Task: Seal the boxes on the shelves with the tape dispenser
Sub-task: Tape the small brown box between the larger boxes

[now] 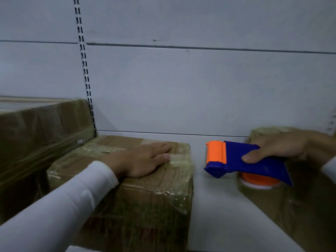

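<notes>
Left hand (145, 159) flat, open on middle box (127, 179), pressing tape. Right hand (280, 148) grips tape dispenser (241, 159) right of that box. Dispenser looks light, rigid; hold its blue body.

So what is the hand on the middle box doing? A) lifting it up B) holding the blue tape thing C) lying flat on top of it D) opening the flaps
C: the left hand lies palm down on the taped top of the middle box, while the right hand holds the tape dispenser.
</notes>
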A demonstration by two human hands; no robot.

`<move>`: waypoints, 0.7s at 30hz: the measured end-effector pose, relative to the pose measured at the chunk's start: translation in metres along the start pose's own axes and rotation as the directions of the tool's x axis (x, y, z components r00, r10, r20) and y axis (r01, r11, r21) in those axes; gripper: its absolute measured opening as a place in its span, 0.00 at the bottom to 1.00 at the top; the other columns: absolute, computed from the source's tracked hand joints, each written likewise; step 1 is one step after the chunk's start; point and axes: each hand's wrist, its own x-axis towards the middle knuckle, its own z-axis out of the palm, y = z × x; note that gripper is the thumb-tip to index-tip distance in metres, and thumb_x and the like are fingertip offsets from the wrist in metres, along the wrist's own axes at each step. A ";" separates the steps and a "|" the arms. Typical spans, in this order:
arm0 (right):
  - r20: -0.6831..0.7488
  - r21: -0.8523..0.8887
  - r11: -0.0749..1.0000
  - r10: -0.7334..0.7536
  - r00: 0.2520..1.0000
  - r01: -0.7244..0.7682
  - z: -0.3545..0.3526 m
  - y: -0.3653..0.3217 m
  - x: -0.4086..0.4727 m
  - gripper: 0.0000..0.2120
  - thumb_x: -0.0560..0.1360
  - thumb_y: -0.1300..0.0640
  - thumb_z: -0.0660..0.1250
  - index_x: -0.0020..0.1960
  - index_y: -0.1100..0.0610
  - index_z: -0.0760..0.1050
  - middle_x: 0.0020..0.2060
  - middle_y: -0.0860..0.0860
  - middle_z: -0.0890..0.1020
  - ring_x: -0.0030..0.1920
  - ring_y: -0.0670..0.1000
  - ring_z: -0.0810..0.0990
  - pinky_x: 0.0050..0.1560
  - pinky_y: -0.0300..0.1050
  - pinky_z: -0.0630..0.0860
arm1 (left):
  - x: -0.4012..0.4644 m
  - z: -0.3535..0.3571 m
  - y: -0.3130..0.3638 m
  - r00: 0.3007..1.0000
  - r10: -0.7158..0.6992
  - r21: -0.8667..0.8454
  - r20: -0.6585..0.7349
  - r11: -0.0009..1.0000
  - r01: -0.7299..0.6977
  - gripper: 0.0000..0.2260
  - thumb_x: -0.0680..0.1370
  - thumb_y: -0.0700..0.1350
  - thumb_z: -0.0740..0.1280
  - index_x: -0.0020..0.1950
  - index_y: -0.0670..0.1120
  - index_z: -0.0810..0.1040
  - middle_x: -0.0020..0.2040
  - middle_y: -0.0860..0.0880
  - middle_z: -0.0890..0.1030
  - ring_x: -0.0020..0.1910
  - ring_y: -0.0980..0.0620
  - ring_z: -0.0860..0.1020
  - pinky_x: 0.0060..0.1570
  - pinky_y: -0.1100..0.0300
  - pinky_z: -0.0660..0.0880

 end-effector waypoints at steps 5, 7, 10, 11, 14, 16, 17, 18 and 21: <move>-0.039 -0.025 0.991 0.127 0.991 -0.128 0.004 0.008 -0.007 0.28 0.68 0.40 0.76 0.56 0.60 0.79 0.44 0.54 0.86 0.42 0.50 0.84 0.43 0.42 0.78 | 0.002 -0.001 -0.003 1.000 0.007 0.003 -0.018 1.000 -0.007 0.24 0.82 0.58 0.49 0.78 0.53 0.53 0.78 0.57 0.52 0.76 0.60 0.50 0.71 0.66 0.44; -0.068 -0.062 0.983 0.170 0.983 -0.175 0.015 0.006 -0.001 0.30 0.66 0.38 0.75 0.57 0.60 0.79 0.47 0.56 0.87 0.45 0.53 0.85 0.46 0.45 0.78 | 0.002 -0.001 -0.002 1.000 0.009 0.011 -0.024 1.000 -0.008 0.24 0.82 0.57 0.50 0.78 0.53 0.54 0.78 0.57 0.53 0.75 0.60 0.51 0.69 0.68 0.44; -0.103 -0.115 0.976 0.172 0.980 -0.183 0.033 -0.002 0.010 0.34 0.62 0.34 0.73 0.56 0.60 0.80 0.46 0.56 0.87 0.42 0.50 0.85 0.41 0.40 0.79 | -0.002 -0.004 0.006 0.996 0.060 0.043 -0.070 0.997 -0.057 0.22 0.83 0.54 0.52 0.75 0.50 0.62 0.76 0.53 0.60 0.74 0.56 0.58 0.65 0.71 0.50; -0.117 -0.138 0.975 0.160 0.980 -0.176 0.037 -0.005 0.012 0.35 0.61 0.33 0.73 0.55 0.60 0.81 0.45 0.55 0.87 0.41 0.49 0.85 0.39 0.38 0.78 | -0.004 -0.007 0.009 0.990 0.102 0.071 -0.094 0.993 -0.096 0.20 0.83 0.52 0.52 0.73 0.49 0.66 0.75 0.52 0.64 0.73 0.54 0.62 0.63 0.71 0.53; -0.183 -0.200 0.963 0.142 0.973 -0.178 0.039 -0.014 0.012 0.31 0.63 0.32 0.72 0.51 0.57 0.82 0.40 0.51 0.87 0.37 0.46 0.84 0.36 0.36 0.76 | -0.007 -0.010 0.021 0.968 0.191 0.144 -0.161 0.975 -0.168 0.14 0.82 0.47 0.55 0.65 0.48 0.73 0.69 0.51 0.72 0.67 0.49 0.70 0.65 0.59 0.65; -0.226 -0.239 0.953 0.133 0.965 -0.187 0.037 -0.018 0.011 0.27 0.65 0.32 0.73 0.48 0.56 0.82 0.36 0.48 0.86 0.34 0.44 0.84 0.34 0.35 0.75 | -0.002 -0.009 0.034 0.976 0.139 0.124 -0.169 0.985 -0.119 0.12 0.82 0.48 0.55 0.54 0.46 0.75 0.57 0.47 0.79 0.57 0.46 0.76 0.58 0.53 0.70; -0.246 -0.258 0.946 0.131 0.960 -0.195 0.037 -0.020 0.011 0.26 0.66 0.32 0.73 0.47 0.55 0.82 0.34 0.47 0.86 0.33 0.43 0.83 0.33 0.35 0.75 | 0.002 -0.007 0.041 0.982 0.106 0.122 -0.158 0.989 -0.087 0.13 0.82 0.51 0.54 0.48 0.46 0.74 0.53 0.47 0.79 0.54 0.46 0.76 0.55 0.53 0.71; -0.270 -0.284 0.935 0.134 0.954 -0.212 0.037 -0.022 0.012 0.25 0.66 0.32 0.73 0.45 0.55 0.81 0.33 0.47 0.85 0.32 0.43 0.83 0.33 0.36 0.75 | 0.005 -0.005 0.046 0.987 0.086 0.129 -0.137 0.989 -0.068 0.14 0.82 0.54 0.53 0.45 0.47 0.72 0.51 0.47 0.79 0.52 0.47 0.76 0.54 0.54 0.70; -0.319 -0.490 0.811 0.174 0.932 -0.320 0.048 -0.020 0.017 0.24 0.68 0.32 0.71 0.37 0.54 0.77 0.28 0.48 0.80 0.29 0.45 0.79 0.31 0.37 0.72 | 0.004 0.002 0.047 0.988 0.116 0.076 -0.104 0.991 -0.109 0.15 0.82 0.57 0.51 0.47 0.48 0.70 0.52 0.48 0.76 0.53 0.48 0.74 0.57 0.54 0.69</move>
